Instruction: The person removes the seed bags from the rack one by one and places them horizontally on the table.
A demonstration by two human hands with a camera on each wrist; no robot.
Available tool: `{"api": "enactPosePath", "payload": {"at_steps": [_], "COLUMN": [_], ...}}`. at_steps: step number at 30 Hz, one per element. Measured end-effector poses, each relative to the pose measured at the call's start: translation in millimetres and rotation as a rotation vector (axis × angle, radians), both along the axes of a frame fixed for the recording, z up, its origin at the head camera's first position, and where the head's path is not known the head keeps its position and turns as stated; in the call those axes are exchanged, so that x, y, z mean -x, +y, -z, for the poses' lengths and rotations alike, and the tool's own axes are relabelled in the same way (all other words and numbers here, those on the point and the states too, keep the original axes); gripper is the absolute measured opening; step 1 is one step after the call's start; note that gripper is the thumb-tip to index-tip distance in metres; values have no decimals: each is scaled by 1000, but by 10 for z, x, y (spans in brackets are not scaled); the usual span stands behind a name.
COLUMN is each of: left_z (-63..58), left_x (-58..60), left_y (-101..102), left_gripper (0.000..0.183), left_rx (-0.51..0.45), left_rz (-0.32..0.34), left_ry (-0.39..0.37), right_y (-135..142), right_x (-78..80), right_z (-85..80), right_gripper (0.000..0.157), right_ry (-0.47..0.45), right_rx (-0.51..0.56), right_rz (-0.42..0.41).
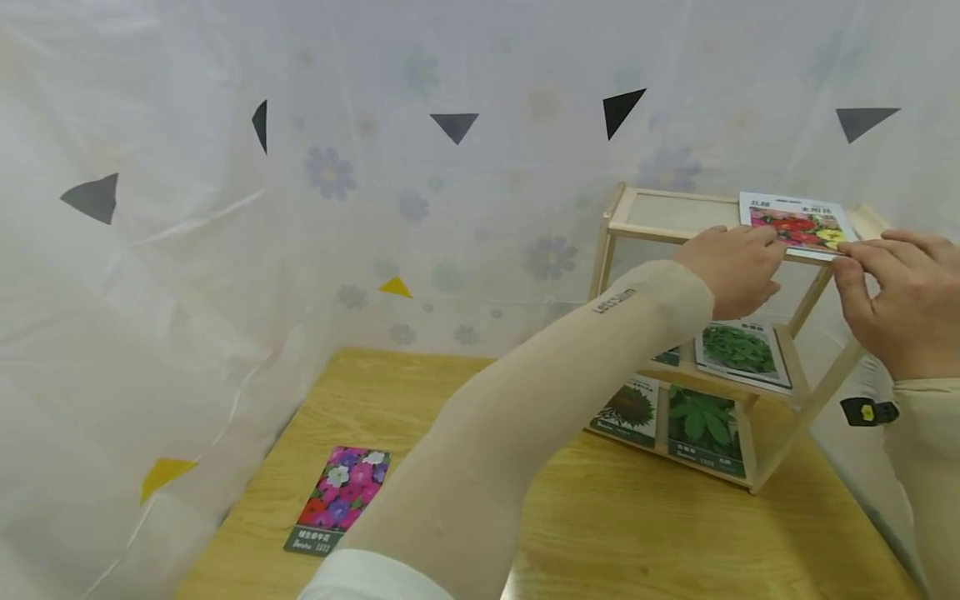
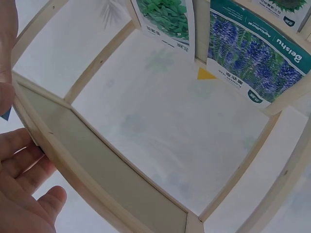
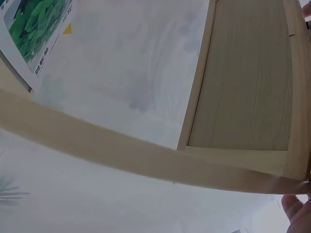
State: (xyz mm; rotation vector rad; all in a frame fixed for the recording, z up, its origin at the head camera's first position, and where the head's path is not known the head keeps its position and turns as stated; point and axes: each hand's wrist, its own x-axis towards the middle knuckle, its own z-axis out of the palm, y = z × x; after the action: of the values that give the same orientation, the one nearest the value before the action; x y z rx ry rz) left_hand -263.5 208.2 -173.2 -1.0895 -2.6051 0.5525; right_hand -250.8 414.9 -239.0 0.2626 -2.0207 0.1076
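On the top tier of a small wooden rack (image 1: 675, 212) lies a seed packet (image 1: 798, 223) with red and yellow flowers. My left hand (image 1: 738, 271) touches its near left edge, fingers bent loosely over the rack's front rail. With fairly straight fingers, my right hand (image 1: 903, 300) touches the packet's near right corner. From beneath, the left wrist view catches my left fingers (image 2: 29, 167) against the front rail, thumb apart from it. Only a bit of my right hand (image 3: 295, 213) enters the right wrist view, beside the rack's corner.
A leafy green packet (image 1: 738, 348) and a purple-flower packet (image 2: 252, 53) rest on the middle tier. Below are a sunflower packet (image 1: 628, 408) and another leafy packet (image 1: 705, 425). A pink-and-purple flower packet (image 1: 341, 492) lies left on the wooden table (image 1: 600, 533). White sheeting (image 1: 450, 208) hangs behind.
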Motion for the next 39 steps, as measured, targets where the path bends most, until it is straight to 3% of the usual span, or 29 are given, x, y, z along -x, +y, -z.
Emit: {"api": "enactPosePath", "payload": {"at_steps": [9, 15, 19, 25, 29, 33, 39], "left_z": [-52, -54, -26, -2, 7, 36, 106], "left_x": [-48, -53, -29, 42, 82, 94, 88], "left_y": [-11, -30, -41, -91, -138, -191, -257], "left_gripper": [54, 47, 45, 43, 42, 44, 44], "left_rx": [-1, 2, -2, -16, 11, -21, -76], "left_rz": [9, 32, 43, 83, 120, 127, 112], "left_ry": [32, 92, 134, 132, 151, 159, 185], "right_y": [-32, -64, -111, -195, -225, -242, -267], "right_x": [-20, -42, -62, -104, -127, -125, -145], "right_z": [15, 8, -10, -19, -2, 16, 30], "right_gripper": [47, 55, 64, 70, 69, 62, 56], "right_ry": [34, 27, 44, 77, 84, 105, 61], "right_rx": [-8, -28, -83, -131, -136, -145, -149], "right_rz": [-50, -79, -92, -88, -68, -64, -120]}}
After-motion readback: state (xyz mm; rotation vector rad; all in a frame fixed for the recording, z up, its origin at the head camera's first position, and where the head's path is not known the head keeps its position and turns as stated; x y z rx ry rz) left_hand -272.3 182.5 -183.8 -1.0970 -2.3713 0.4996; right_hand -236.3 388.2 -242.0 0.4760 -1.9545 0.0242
